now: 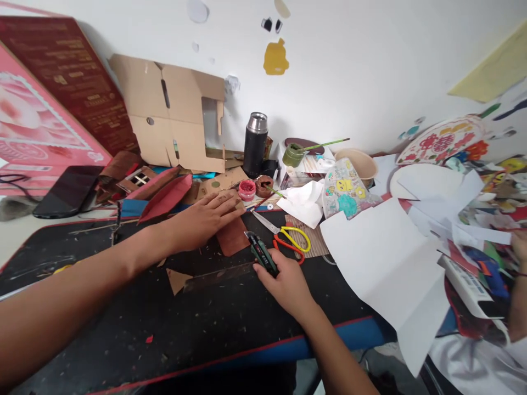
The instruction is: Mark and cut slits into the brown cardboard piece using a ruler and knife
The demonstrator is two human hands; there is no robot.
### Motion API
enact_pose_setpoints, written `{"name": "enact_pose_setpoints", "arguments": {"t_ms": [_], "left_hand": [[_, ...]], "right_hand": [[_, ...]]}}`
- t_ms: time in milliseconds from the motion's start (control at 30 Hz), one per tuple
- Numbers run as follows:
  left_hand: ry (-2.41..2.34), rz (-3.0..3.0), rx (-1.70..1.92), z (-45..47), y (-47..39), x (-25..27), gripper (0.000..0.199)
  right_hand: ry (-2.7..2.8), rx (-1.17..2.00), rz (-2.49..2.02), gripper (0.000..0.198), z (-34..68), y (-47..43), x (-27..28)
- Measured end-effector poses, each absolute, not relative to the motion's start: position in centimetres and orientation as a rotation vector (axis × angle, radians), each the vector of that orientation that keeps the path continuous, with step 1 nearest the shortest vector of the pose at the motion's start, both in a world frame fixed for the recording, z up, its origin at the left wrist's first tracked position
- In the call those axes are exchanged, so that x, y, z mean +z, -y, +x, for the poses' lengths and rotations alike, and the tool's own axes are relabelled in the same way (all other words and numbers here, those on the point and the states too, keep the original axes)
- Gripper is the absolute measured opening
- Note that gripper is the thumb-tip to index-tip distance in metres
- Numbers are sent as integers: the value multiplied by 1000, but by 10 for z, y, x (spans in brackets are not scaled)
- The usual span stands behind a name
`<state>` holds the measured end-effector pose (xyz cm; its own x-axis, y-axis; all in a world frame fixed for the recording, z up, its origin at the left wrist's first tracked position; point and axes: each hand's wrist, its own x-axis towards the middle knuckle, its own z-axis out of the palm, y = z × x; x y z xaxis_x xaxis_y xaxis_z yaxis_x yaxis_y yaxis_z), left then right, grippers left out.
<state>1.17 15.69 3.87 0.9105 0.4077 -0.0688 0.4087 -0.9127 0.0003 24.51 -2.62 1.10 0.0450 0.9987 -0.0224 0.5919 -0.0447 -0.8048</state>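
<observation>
On the black cutting mat (173, 329) nearest the viewer, the right hand (286, 285) is closed around a green utility knife (261, 254), its tip at the edge of a brown cardboard piece (233, 237). The left hand (201, 219) lies flat, fingers spread, pressing that piece down. Just beyond the knife lie yellow-and-orange scissors (288, 238), with a large white paper sheet (387, 269) to the right. Farther back stand a red paint pot (247, 189), a black thermos (256, 144) and a flattened cardboard box (173, 112) against the wall.
</observation>
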Motion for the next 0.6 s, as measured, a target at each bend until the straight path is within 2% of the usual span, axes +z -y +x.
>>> {"name": "enact_pose_setpoints", "arguments": {"t_ms": [167, 467, 600], "left_hand": [[-593, 3012, -144, 17, -177, 37, 101], [-636, 2984, -181, 18, -170, 53, 69], [-703, 2940, -97, 4, -154, 64, 63]], "right_hand": [[1585, 865, -1699, 19, 245, 25, 11], [1547, 906, -1690, 20, 246, 25, 14], [1530, 923, -1717, 20, 246, 25, 12]]}}
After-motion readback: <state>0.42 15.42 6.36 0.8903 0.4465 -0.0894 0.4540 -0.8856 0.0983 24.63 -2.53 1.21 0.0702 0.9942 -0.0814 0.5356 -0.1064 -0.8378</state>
